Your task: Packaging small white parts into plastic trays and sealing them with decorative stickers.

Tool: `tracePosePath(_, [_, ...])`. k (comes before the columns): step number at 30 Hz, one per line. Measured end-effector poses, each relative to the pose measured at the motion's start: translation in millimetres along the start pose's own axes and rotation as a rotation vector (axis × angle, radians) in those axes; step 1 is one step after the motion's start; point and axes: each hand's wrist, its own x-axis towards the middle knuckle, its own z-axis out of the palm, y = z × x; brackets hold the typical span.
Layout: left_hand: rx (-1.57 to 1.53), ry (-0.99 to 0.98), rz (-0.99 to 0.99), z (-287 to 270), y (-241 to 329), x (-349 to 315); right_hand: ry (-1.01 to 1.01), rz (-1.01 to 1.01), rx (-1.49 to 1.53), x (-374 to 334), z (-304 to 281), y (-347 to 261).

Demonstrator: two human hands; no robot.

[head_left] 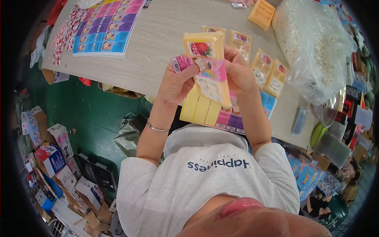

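Note:
Over the table's near edge I hold a yellow plastic tray pack [211,89] with white pieces in its lower part and a strawberry picture on its upper part. My right hand [239,72] grips the pack along its right side. A pink printed sticker [215,68] lies across the pack's middle, its left end standing off the pack. My left hand [179,82] pinches that free end between thumb and fingers. Below the pack, near my body, is a sticker sheet [197,107], its left part bare yellow backing and its right part pink, purple and blue stickers.
Several similar packs [275,84] lie right of my hands. Beyond them are a large clear bag of white pieces [319,47] and a yellow tray [262,14]. A stack of sticker sheets [106,33] lies far left beside scattered small red-and-white pieces [67,33]. Cartons [53,154] crowd the floor.

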Motion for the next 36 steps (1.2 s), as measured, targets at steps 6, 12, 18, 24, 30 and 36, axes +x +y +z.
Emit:
tracePosePath(6, [0.181, 0.173, 0.097, 13.7, -21.4, -1.8, 0.331, -0.118, -0.357, -52.8, 19.3, -18.6])
tracePosePath(12, [0.744, 0.175, 0.268, 46.1, -21.3, -0.9, 0.318, -0.305, -0.788, -90.0, 25.9, -23.7])
tracePosePath(18, [1.459, 0.216, 1.076, 37.8, -35.6, -40.4, 0.37, -0.52, -0.915, -108.8, 24.8, -16.9])
tracePosePath(24, [1.134, -0.027, 0.966, 52.6, -56.5, -32.4, 0.178, -0.704, -1.208, -108.8, 28.4, -13.9])
tracePosePath(30, [1.323, -0.393, 0.899, 41.6, -34.0, -44.1, 0.002, -0.848, -1.361, -114.5, 16.5, -22.1])
tracePosePath(36, [1.486, -0.473, 0.852, 40.4, -28.9, -42.6, -0.14, -0.87, -1.525, -108.9, 11.8, -18.6])
